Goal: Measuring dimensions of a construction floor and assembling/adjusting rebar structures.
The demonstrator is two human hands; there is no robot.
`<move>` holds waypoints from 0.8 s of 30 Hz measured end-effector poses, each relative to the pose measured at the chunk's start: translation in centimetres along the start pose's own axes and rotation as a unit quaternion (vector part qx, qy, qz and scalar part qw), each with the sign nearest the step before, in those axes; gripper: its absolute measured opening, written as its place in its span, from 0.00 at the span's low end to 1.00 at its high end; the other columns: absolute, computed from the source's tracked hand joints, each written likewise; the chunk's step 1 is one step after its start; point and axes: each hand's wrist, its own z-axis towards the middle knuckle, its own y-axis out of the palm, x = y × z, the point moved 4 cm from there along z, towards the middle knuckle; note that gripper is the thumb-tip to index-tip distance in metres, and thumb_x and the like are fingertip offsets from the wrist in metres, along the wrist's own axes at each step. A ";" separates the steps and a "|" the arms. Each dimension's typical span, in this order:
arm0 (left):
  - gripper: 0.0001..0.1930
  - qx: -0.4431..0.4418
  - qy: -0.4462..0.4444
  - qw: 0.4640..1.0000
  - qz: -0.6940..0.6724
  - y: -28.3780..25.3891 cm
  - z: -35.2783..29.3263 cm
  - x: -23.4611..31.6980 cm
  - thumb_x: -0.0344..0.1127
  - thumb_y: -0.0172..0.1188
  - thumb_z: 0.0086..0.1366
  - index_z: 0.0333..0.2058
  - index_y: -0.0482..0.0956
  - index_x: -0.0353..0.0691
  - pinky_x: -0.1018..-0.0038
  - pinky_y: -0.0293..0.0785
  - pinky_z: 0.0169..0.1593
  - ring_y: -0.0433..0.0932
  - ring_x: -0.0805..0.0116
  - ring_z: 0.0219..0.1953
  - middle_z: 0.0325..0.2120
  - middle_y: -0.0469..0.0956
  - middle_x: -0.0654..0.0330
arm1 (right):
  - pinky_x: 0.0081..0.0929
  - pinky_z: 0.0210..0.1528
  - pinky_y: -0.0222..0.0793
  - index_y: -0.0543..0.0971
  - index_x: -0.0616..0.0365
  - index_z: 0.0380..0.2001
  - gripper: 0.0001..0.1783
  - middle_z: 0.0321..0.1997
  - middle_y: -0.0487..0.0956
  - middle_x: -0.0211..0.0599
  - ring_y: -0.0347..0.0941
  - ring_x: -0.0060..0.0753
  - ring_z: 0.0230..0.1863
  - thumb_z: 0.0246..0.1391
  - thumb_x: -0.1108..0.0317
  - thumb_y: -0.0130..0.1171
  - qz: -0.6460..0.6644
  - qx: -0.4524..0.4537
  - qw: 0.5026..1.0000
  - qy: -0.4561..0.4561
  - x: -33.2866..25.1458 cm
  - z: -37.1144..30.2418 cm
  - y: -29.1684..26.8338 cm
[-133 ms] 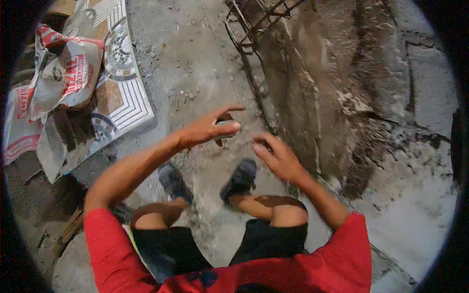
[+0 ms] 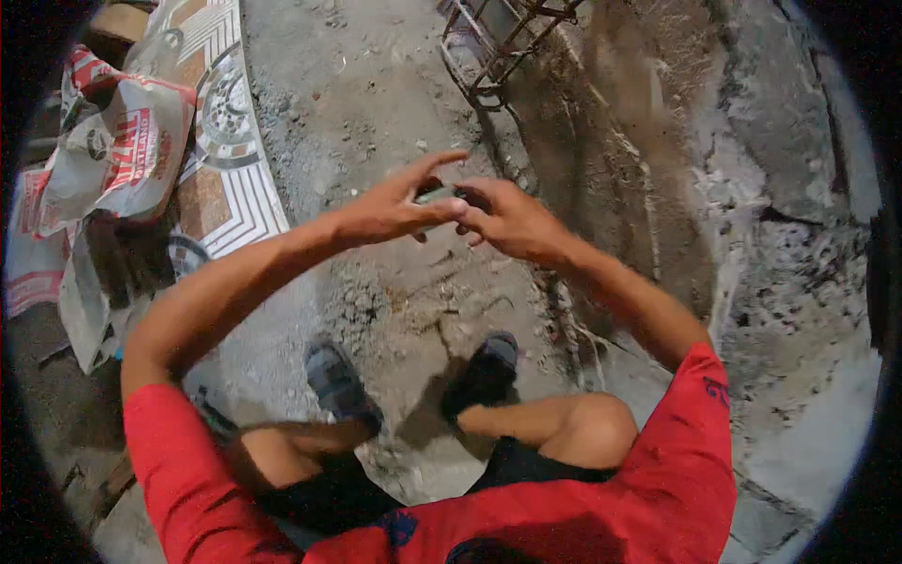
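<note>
Both hands meet over the dusty floor (image 2: 376,122), the left hand (image 2: 390,209) and right hand (image 2: 512,221) pinching one small grey object (image 2: 437,195) between their fingertips, not yet set down.

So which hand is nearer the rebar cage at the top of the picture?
Right. The right hand is just below the rebar cage, a little to its right. The left hand is beside it, farther left of the cage. Both meet on a small grey object.
</note>
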 end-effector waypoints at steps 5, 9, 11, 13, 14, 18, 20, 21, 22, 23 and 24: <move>0.39 0.070 0.075 0.986 0.132 -0.4 1.1 -3.4 0.54 0.56 0.59 0.62 0.47 0.47 0.73 0.71 0.33 0.69 0.67 0.38 0.40 0.68 0.54 | 0.21 0.28 0.72 0.73 0.65 0.35 0.20 0.30 0.74 0.36 0.73 0.25 0.30 0.49 0.57 0.61 0.154 -0.104 0.982 0.017 5.2 3.8 -0.9; 0.34 0.111 -0.007 0.982 0.151 -2.1 -2.1 -6.4 0.53 0.55 0.59 0.58 0.58 0.43 0.77 0.69 0.28 0.70 0.73 0.32 0.34 0.71 0.58 | 0.23 0.30 0.72 0.72 0.60 0.28 0.16 0.24 0.72 0.32 0.72 0.24 0.26 0.50 0.57 0.60 0.065 -0.124 0.988 0.065 4.9 4.2 -0.3; 0.29 0.117 -0.016 0.984 0.133 -3.8 -4.7 -6.9 0.53 0.54 0.59 0.53 0.65 0.41 0.78 0.69 0.28 0.70 0.75 0.30 0.31 0.72 0.62 | 0.26 0.28 0.71 0.71 0.58 0.26 0.14 0.23 0.71 0.31 0.71 0.26 0.24 0.49 0.58 0.60 0.193 -0.063 0.977 0.065 4.4 4.0 -2.5; 0.25 0.124 -0.099 0.987 0.031 -6.6 -6.4 -10.2 0.49 0.53 0.61 0.52 0.67 0.39 0.77 0.71 0.28 0.73 0.73 0.31 0.32 0.73 0.62 | 0.28 0.26 0.70 0.71 0.57 0.26 0.14 0.20 0.68 0.28 0.69 0.26 0.22 0.49 0.58 0.59 0.240 -0.036 0.969 0.042 5.6 4.3 -5.4; 0.25 0.120 -0.097 0.988 0.030 -6.9 -6.6 -10.3 0.49 0.53 0.61 0.52 0.67 0.39 0.77 0.71 0.28 0.73 0.73 0.31 0.32 0.73 0.62 | 0.30 0.28 0.71 0.73 0.56 0.28 0.13 0.21 0.68 0.28 0.68 0.26 0.22 0.49 0.58 0.60 0.234 -0.010 0.971 0.049 6.5 4.1 -6.8; 0.25 0.084 -0.181 0.980 0.013 -8.5 -8.8 -11.8 0.53 0.53 0.60 0.47 0.70 0.39 0.75 0.72 0.31 0.70 0.74 0.32 0.30 0.70 0.65 | 0.31 0.29 0.70 0.74 0.55 0.32 0.13 0.22 0.66 0.25 0.63 0.22 0.23 0.50 0.58 0.59 0.222 0.033 0.972 0.071 9.3 4.2 -9.0; 0.25 0.084 -0.187 0.979 0.007 -9.3 -9.4 -12.2 0.53 0.53 0.60 0.47 0.70 0.39 0.74 0.72 0.31 0.70 0.73 0.32 0.30 0.70 0.64 | 0.30 0.28 0.69 0.73 0.54 0.32 0.12 0.22 0.66 0.25 0.63 0.21 0.22 0.51 0.58 0.58 0.216 0.066 0.972 0.063 9.5 3.3 -9.9; 0.25 0.074 -0.203 0.976 0.033 -10.1 -9.5 -12.8 0.51 0.54 0.60 0.48 0.69 0.38 0.72 0.74 0.32 0.72 0.72 0.33 0.32 0.71 0.63 | 0.29 0.27 0.68 0.73 0.53 0.33 0.12 0.22 0.66 0.24 0.62 0.20 0.22 0.51 0.58 0.58 0.214 0.109 0.969 0.054 9.2 2.8 -10.9; 0.25 0.064 -0.220 0.972 0.059 -11.0 -9.7 -13.3 0.49 0.54 0.60 0.50 0.68 0.36 0.70 0.76 0.32 0.73 0.70 0.33 0.34 0.72 0.61 | 0.29 0.27 0.68 0.73 0.53 0.33 0.12 0.22 0.66 0.24 0.62 0.20 0.22 0.51 0.58 0.58 0.207 0.103 0.972 0.050 9.6 2.7 -11.8; 0.25 0.067 -0.217 0.972 0.057 -11.9 -9.6 -13.5 0.49 0.54 0.60 0.50 0.68 0.36 0.70 0.76 0.32 0.73 0.70 0.33 0.34 0.72 0.61 | 0.28 0.26 0.66 0.73 0.52 0.34 0.11 0.22 0.66 0.24 0.62 0.19 0.22 0.52 0.58 0.57 0.204 0.134 0.969 0.041 11.1 2.4 -13.0; 0.26 0.064 -0.231 0.969 0.066 -12.6 -10.2 -14.1 0.50 0.56 0.59 0.48 0.68 0.37 0.68 0.76 0.33 0.72 0.69 0.34 0.35 0.71 0.61 | 0.27 0.25 0.65 0.72 0.51 0.34 0.11 0.22 0.66 0.23 0.62 0.19 0.21 0.52 0.58 0.56 0.203 0.159 0.966 0.034 11.8 2.2 -13.1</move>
